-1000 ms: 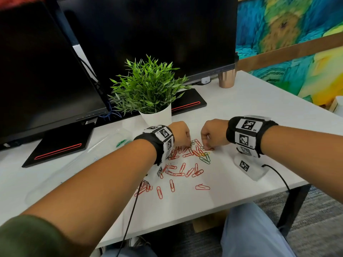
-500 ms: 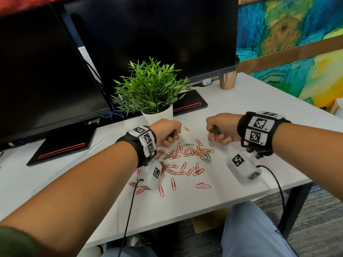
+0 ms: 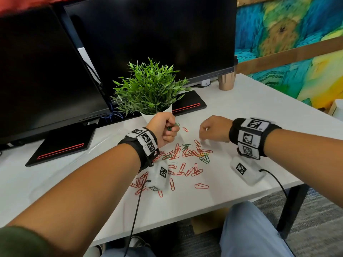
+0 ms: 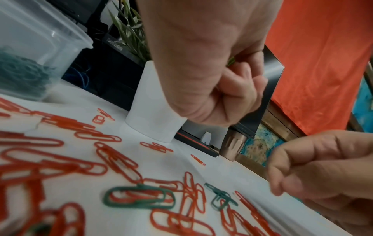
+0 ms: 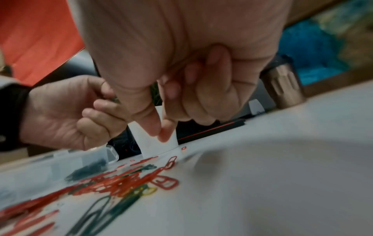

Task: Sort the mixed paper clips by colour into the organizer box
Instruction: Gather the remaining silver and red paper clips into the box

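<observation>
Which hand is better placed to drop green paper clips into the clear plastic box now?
The left hand: it already grips green paper clips, and the clear plastic organizer box, holding a green pile, stands on its side. The right hand, thumb and forefinger together, hangs over the mixed clips.
</observation>
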